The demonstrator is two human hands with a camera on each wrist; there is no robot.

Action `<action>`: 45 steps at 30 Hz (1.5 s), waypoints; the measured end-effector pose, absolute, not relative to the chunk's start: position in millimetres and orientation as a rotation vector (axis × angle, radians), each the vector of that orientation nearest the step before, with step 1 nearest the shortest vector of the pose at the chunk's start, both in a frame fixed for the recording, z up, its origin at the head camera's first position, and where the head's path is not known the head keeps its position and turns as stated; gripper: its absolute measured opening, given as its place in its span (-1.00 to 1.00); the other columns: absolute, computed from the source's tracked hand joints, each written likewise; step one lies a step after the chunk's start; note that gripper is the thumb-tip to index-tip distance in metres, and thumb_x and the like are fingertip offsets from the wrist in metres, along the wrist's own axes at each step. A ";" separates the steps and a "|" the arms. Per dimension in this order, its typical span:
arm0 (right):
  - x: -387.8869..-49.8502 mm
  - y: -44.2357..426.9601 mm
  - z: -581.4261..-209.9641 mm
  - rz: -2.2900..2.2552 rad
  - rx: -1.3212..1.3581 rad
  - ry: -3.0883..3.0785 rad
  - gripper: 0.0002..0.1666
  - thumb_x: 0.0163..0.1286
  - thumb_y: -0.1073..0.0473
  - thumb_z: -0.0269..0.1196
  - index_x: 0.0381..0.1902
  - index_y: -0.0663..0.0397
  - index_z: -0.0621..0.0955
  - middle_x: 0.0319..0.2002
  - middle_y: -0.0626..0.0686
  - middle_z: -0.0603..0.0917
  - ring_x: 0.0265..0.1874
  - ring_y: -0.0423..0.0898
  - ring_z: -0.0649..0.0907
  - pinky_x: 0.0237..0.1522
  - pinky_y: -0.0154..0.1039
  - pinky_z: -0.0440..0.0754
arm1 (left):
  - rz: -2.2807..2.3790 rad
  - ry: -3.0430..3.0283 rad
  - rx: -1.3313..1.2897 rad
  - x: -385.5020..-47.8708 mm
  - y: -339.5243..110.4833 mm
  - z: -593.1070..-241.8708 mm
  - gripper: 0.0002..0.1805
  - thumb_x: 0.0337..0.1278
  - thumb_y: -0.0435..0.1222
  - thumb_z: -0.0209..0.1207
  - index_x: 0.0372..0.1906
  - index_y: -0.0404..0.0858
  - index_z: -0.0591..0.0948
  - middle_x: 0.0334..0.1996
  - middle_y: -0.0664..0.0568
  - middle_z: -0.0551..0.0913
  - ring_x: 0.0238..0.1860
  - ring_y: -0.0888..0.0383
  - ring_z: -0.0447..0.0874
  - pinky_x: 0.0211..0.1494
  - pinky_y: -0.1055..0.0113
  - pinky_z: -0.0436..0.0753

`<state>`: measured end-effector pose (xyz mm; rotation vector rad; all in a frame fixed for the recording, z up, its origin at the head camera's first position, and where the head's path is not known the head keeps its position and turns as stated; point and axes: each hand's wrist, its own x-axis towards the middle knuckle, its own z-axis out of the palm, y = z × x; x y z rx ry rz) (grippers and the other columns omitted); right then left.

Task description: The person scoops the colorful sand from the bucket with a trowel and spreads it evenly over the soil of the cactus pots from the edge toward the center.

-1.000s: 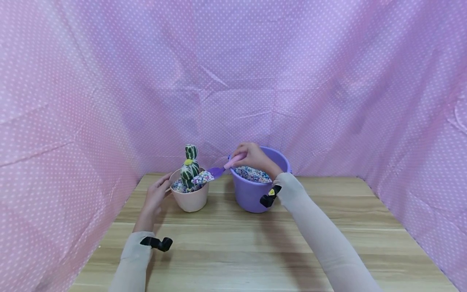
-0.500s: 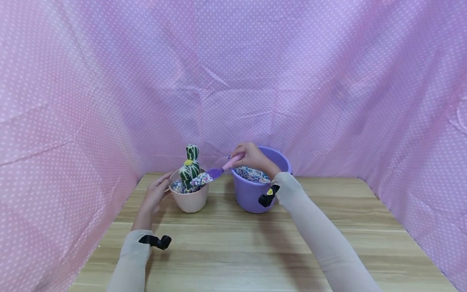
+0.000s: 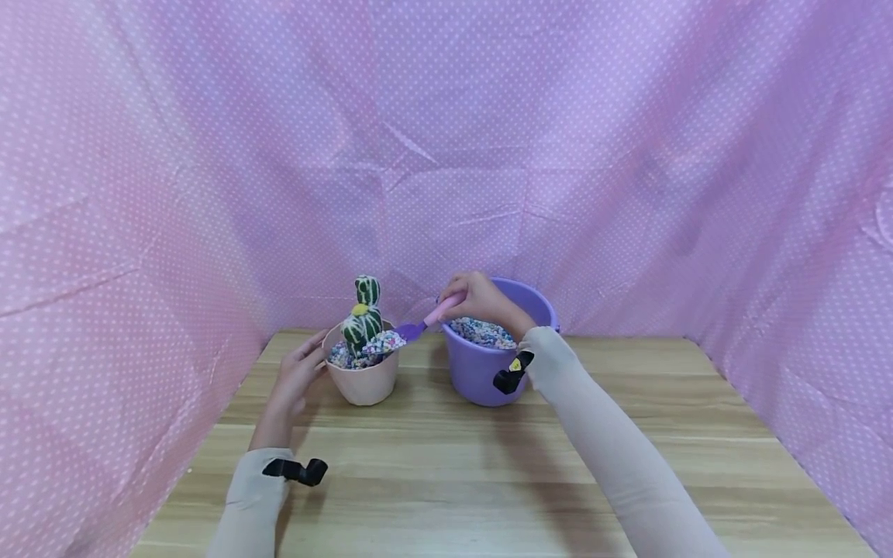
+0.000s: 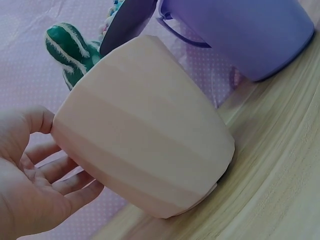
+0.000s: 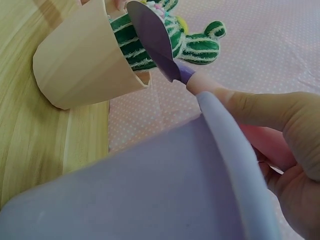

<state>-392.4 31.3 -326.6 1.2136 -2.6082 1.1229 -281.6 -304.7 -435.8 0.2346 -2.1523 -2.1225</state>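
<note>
My right hand (image 3: 481, 298) grips the pink handle of a small trowel (image 3: 412, 331) above the near-left rim of a purple bucket (image 3: 481, 376). Its purple blade reaches over a cream plant pot (image 3: 364, 385), carrying a heap of multicoloured beads (image 3: 385, 342). A green-and-white artificial cactus (image 3: 363, 332) with a yellow flower stands in the pot, close to the blade. Beads lie around its base. My left hand (image 4: 35, 185) rests against the pot's left side, thumb near the rim and fingers extended along the wall. In the right wrist view, the bucket wall covers part of the trowel's handle.
More beads (image 3: 483, 333) fill part of the bucket, whose handle (image 4: 182, 35) hangs at its side. Both containers stand towards the back of a wooden table (image 3: 418, 480). Pink dotted cloth (image 3: 446, 155) surrounds the table at the back and sides.
The trowel blade has come down slightly and shifted a little left over the pot. The cactus top has tipped slightly to the right. My left hand stays beside the pot.
</note>
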 end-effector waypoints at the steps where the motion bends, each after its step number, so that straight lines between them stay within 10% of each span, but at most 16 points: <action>1: -392.3 31.1 -325.9 1.116 1.214 -2.611 -0.67 0.07 0.23 0.58 -0.16 0.17 0.81 -0.17 0.10 0.78 -0.18 -0.05 0.66 -0.03 -0.25 0.67 | -2.120 -2.159 0.228 -282.2 -305.5 -436.1 -0.41 0.57 -0.30 -0.06 0.59 -0.24 0.21 0.56 -0.27 0.21 0.01 0.53 0.52 0.15 0.59 0.61; 18: -393.0 27.4 -321.9 1.086 1.211 -2.682 -0.68 0.09 0.21 0.57 -0.16 0.13 0.81 -0.21 0.05 0.74 -0.19 -0.07 0.62 -0.07 -0.27 0.64 | -2.185 -2.226 0.130 -289.9 -316.5 -436.4 -0.40 0.59 -0.26 -0.09 0.61 -0.18 0.16 0.61 -0.13 0.11 0.43 0.17 0.30 0.43 0.40 0.45; 29: -392.0 27.6 -319.3 1.073 1.233 -2.685 -0.68 0.10 0.21 0.57 -0.16 0.15 0.81 -0.17 0.08 0.75 -0.17 -0.06 0.63 -0.02 -0.24 0.65 | -2.191 -2.213 0.120 -291.6 -317.0 -440.6 -0.40 0.61 -0.24 -0.09 0.62 -0.19 0.14 0.61 -0.13 0.11 0.28 0.38 0.37 0.29 0.53 0.49; 40: -389.7 27.3 -322.0 1.061 1.260 -2.623 -0.71 0.06 0.23 0.59 -0.21 0.14 0.82 -0.23 0.03 0.73 -0.20 -0.08 0.63 -0.07 -0.26 0.66 | -2.169 -2.249 0.132 -292.2 -317.7 -442.5 -0.40 0.63 -0.18 -0.11 0.63 -0.11 0.13 0.64 -0.08 0.06 0.56 0.03 0.17 0.57 0.23 0.37; 45: -388.7 27.2 -322.8 1.030 1.277 -2.605 -0.69 0.06 0.27 0.58 -0.19 0.21 0.81 -0.24 0.07 0.75 -0.21 -0.08 0.64 -0.10 -0.29 0.64 | -2.173 -2.241 0.129 -293.1 -318.7 -443.8 -0.40 0.62 -0.21 -0.10 0.62 -0.14 0.14 0.63 -0.11 0.07 0.47 0.18 0.28 0.59 0.19 0.35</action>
